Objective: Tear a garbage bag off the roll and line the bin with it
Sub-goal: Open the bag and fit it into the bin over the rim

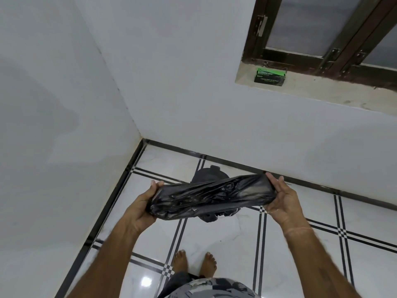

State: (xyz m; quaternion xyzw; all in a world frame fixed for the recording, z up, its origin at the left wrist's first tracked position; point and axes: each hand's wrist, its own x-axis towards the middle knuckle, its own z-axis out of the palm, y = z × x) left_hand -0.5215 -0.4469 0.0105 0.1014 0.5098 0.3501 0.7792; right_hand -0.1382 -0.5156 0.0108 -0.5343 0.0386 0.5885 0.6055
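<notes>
A black garbage bag point(211, 195) is stretched out sideways in front of me, its plastic wrinkled and shiny. My left hand point(144, 206) grips its left end, thumb on top. My right hand point(283, 197) holds the right end, with the fingers spread along the bag's edge. Below and behind the bag a dark bin point(207, 174) stands on the tiled floor near the wall; the bag hides most of it. A green and black garbage bag box point(270, 76) lies on the window sill at the upper right.
White walls meet in a corner point(141, 139) to the left of the bin. The floor point(225, 237) is white tile with black stripes. My bare feet point(194, 263) stand just short of the bin. A dark-framed window point(326, 33) sits above the sill.
</notes>
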